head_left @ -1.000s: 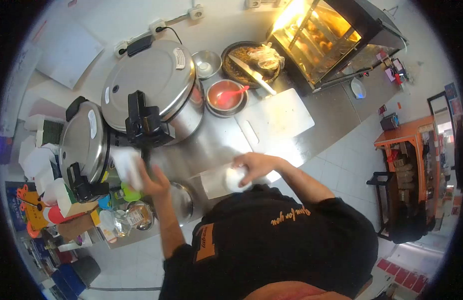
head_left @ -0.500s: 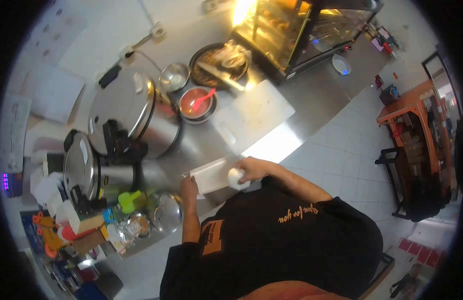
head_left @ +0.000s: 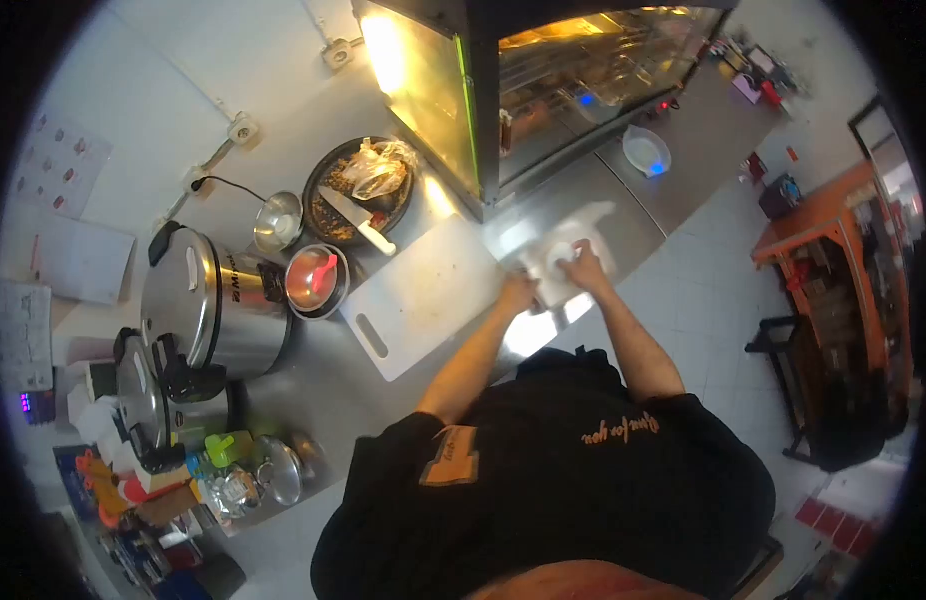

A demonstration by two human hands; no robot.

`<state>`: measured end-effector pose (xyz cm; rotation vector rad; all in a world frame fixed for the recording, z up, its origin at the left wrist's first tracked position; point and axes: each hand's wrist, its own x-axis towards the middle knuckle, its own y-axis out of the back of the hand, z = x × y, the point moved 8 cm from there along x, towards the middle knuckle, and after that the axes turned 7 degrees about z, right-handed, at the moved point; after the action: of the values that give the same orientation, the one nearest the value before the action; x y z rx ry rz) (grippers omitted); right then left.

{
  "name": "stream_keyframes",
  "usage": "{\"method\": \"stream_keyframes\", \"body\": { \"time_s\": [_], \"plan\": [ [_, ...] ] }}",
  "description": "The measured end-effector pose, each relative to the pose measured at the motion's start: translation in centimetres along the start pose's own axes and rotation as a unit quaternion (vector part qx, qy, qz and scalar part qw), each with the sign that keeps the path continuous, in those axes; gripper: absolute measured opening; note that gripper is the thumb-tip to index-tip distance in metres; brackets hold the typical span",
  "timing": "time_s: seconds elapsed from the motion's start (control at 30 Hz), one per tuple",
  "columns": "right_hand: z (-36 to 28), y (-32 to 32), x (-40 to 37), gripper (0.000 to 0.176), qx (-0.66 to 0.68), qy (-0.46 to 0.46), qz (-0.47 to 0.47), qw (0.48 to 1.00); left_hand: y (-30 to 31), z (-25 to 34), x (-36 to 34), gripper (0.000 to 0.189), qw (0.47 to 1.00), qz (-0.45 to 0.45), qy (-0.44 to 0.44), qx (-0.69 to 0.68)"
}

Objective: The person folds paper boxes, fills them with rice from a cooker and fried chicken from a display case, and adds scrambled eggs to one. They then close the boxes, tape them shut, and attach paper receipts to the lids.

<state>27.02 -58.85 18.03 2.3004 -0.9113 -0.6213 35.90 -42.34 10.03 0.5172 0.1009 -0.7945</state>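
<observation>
A shallow white box-like container (head_left: 595,238), blurred by motion, is over the steel counter to the right of the white cutting board (head_left: 433,270). At its near left edge, my left hand (head_left: 518,293) is closed on the rim. My right hand (head_left: 586,268) has its fingers round a small, white, round thing (head_left: 560,254) and holds it over the container. Blur hides what kind of thing it is.
A lit glass display case (head_left: 488,110) stands behind my hands. A knife (head_left: 358,215) lies across a round dark pan (head_left: 328,165). Steel bowls (head_left: 280,222), large pressure cookers (head_left: 218,300) and a white dish (head_left: 646,150) also stand on the counter (head_left: 333,400).
Both hands have moved right along the counter with the white container and the round white thing, past the cutting board to in front of the display case. My view has shifted right too.
</observation>
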Motion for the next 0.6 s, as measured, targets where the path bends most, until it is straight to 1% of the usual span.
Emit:
{"method": "stream_keyframes", "body": {
  "time_s": [0.03,0.07,0.1,0.13,0.17,0.2,0.23,0.27,0.3,0.33,0.37,0.4,0.43,0.47,0.5,0.57,0.6],
  "plan": [
    [1.3,0.1,2.3,0.060,0.024,0.004,-0.005,1.000,-2.2,0.2,1.5,0.047,0.999,-0.045,-0.003,-0.005],
    [2.7,-0.5,4.5,0.061,0.040,0.005,-0.022,0.999,-1.0,4.9,0.9,0.055,0.990,-0.020,-0.121,0.065],
    [4.0,-1.3,6.4,0.062,0.054,0.005,-0.040,0.998,-1.1,4.0,2.0,0.059,0.994,-0.046,-0.008,0.098],
    [4.3,-2.0,7.6,0.063,0.068,0.004,-0.057,0.996,0.7,5.0,2.0,0.054,0.988,-0.034,0.005,0.153],
    [4.6,-2.7,8.6,0.062,0.031,0.008,-0.063,0.997,2.7,5.8,1.4,0.050,0.978,-0.023,0.017,0.207],
    [4.9,-3.2,9.0,0.060,-0.005,0.012,-0.068,0.998,6.2,5.9,0.2,0.044,0.982,0.077,0.014,0.174],
    [5.0,-3.5,9.2,0.058,-0.041,0.016,-0.070,0.997,10.3,5.6,-1.1,0.038,0.974,0.176,0.008,0.140],
    [4.3,-3.2,9.1,0.053,-0.083,0.041,-0.036,0.995,13.9,1.3,0.7,0.030,0.962,0.216,0.062,0.157],
    [3.4,-2.7,8.7,0.049,-0.124,0.066,-0.001,0.990,19.0,2.2,0.5,0.036,0.922,0.287,0.031,0.257],
    [2.8,-2.3,8.0,0.045,-0.166,0.089,0.034,0.981,24.8,4.7,-0.6,0.048,0.874,0.374,0.052,0.306],
    [1.1,-1.2,7.0,0.040,-0.145,0.128,0.077,0.978,29.7,7.2,-0.8,0.058,0.801,0.458,0.036,0.384],
    [-1.1,0.2,5.8,0.035,-0.122,0.166,0.121,0.971,33.4,6.7,0.7,0.063,0.765,0.496,0.013,0.411],
    [-3.1,1.5,4.6,0.031,-0.099,0.202,0.167,0.960,36.2,7.2,2.0,0.062,0.733,0.506,0.036,0.452],
    [-4.5,2.1,3.6,0.029,-0.067,0.217,0.158,0.961,38.5,7.7,3.7,0.063,0.755,0.464,0.068,0.459],
    [-5.7,2.6,2.8,0.028,-0.035,0.230,0.152,0.961,39.9,6.8,5.6,0.056,0.731,0.470,0.047,0.492],
    [-7.2,2.9,1.2,0.022,0.032,0.270,0.157,0.949,41.6,4.2,9.1,0.036,0.740,0.404,0.041,0.536],
    [-8.2,2.9,0.2,0.021,0.062,0.302,0.142,0.941,42.3,4.1,10.0,0.030,0.751,0.401,0.021,0.524]
  ]
}}
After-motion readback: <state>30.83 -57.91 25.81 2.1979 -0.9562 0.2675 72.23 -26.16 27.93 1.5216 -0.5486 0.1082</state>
